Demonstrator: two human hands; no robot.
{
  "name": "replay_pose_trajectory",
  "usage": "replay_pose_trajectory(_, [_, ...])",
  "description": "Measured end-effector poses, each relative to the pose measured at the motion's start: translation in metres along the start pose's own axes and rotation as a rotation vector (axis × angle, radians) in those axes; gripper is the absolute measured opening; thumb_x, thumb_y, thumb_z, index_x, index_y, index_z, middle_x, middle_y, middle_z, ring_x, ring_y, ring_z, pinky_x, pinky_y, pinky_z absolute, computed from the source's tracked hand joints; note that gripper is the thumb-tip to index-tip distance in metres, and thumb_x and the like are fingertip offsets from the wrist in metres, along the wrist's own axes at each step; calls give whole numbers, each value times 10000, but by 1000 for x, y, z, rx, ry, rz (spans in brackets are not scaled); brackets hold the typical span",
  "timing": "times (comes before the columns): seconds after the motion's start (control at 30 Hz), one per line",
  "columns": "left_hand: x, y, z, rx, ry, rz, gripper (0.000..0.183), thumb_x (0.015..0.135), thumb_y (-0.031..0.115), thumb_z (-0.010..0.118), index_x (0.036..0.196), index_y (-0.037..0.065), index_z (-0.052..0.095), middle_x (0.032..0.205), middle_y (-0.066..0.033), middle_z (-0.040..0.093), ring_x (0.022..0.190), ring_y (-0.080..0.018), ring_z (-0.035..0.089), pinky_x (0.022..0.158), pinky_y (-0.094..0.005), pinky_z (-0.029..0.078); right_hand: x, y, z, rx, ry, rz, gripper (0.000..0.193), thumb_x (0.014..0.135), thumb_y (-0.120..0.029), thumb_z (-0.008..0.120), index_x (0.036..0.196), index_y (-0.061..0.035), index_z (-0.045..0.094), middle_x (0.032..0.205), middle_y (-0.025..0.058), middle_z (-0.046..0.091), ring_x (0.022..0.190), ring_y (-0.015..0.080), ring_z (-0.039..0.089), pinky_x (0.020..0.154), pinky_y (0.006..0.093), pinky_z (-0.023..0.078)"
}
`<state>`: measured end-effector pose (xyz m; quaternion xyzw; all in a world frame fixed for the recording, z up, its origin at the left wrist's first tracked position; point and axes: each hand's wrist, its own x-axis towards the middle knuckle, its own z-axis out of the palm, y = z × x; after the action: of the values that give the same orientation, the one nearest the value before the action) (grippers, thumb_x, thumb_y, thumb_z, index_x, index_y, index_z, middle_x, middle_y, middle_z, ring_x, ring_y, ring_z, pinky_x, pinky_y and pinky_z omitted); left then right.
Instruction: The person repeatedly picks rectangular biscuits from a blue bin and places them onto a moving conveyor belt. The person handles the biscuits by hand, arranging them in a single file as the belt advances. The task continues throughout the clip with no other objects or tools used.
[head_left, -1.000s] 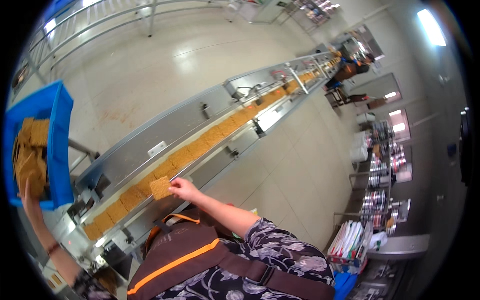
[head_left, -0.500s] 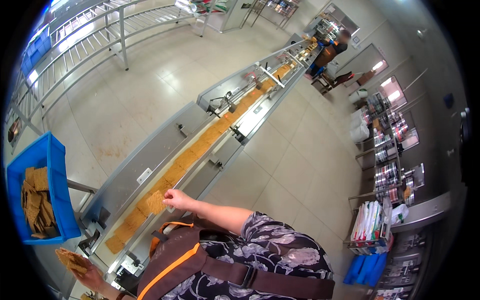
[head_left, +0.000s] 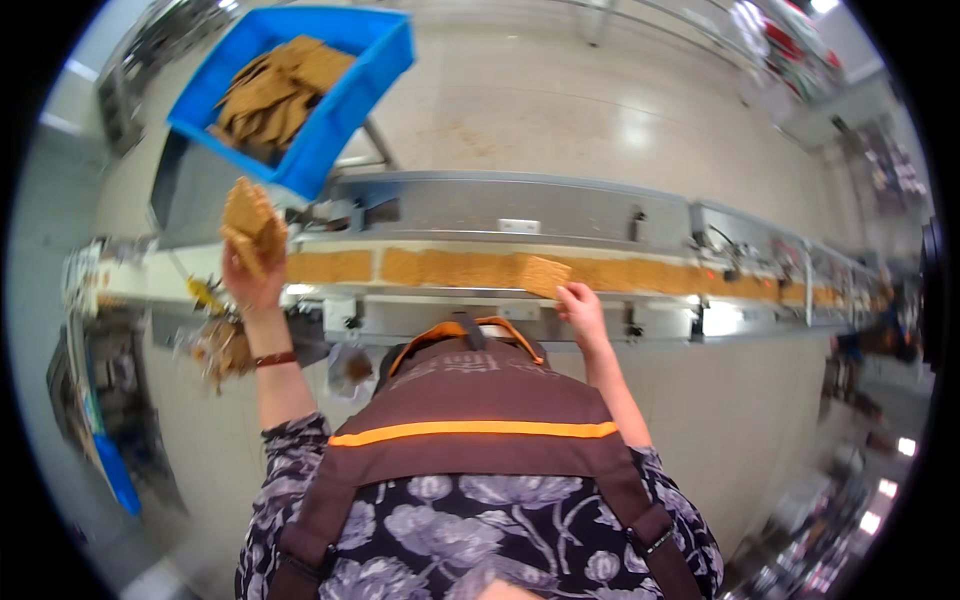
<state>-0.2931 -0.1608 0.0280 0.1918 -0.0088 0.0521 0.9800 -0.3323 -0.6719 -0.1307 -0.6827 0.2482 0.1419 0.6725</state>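
Note:
A small stack of square, golden-brown crackers [head_left: 252, 222] is gripped in my left hand [head_left: 256, 283], above the left end of the conveyor. Between the thumb and fingers of my right hand [head_left: 583, 312] is a single square cracker [head_left: 545, 277], held over the near side of the belt. Beneath it runs a row of similar flat crackers [head_left: 440, 268], lying nearly edge to edge along the conveyor. Beyond my left hand, a blue crate [head_left: 362, 98] holds a jumbled heap of browner cracker pieces [head_left: 280, 92].
The conveyor's metal side panel [head_left: 440, 197] stretches across in front of me, with sensor brackets [head_left: 733, 262] farther right. A clear bag [head_left: 352, 372] hangs near my left forearm, beside a bag of brown pieces [head_left: 222, 352]. Shelving is blurred at lower right.
My view has swung left and down, bringing the crate to the upper left and the belt level across. Both hands still hold crackers; the left one is now raised over the conveyor's end.

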Motion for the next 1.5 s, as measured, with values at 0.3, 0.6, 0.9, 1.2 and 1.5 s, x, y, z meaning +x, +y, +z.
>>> replay_pose_trajectory(0.3, [-70, 2, -10, 102, 251, 81, 482, 913, 272, 566, 1337, 70, 457, 1288, -133, 549, 1186, -316, 532, 973, -516, 458, 17, -9, 36, -51, -212, 98, 227, 889, -230, 646, 1004, -49, 572, 838, 6, 601, 690, 90, 582, 573, 224, 442])
replay_pose_trajectory(0.6, [-109, 7, -79, 128, 702, -39, 471, 915, 257, 533, 1333, 57, 447, 1310, -133, 524, 1207, -318, 502, 1010, -493, 418, 29, -21, 96, -32, -239, 50, 208, 902, -211, 630, 1015, -50, 563, 819, -4, 571, 688, 78, 549, 522, 198, 427])
replay_pose_trajectory(0.9, [-144, 13, -155, 135, 589, -196, 483, 934, 240, 500, 1379, 84, 397, 1346, -127, 499, 1233, -322, 486, 1030, -518, 386, 11, -10, 148, -22, -218, 207, 318, 899, -224, 636, 1131, -25, 549, 862, 31, 586, 679, 112, 587, 528, 222, 443])
replay_pose_trajectory(1.2, [-136, 16, -152, -16, 628, -253, 422, 985, 287, 449, 1335, 51, 445, 1324, -119, 525, 1216, -289, 511, 1032, -457, 400, 10, -13, 315, -254, -484, 159, 284, 888, -205, 622, 1098, -19, 578, 831, 17, 608, 690, 92, 587, 566, 225, 455])
replay_pose_trajectory(1.5, [-106, -6, -140, 49, 532, -296, 437, 984, 264, 447, 1358, 40, 408, 1352, -140, 494, 1230, -301, 496, 1036, -447, 401, 11, 11, 321, -772, -392, -312, 289, 894, -226, 606, 1071, 2, 619, 920, 63, 669, 712, 117, 619, 596, 278, 478])
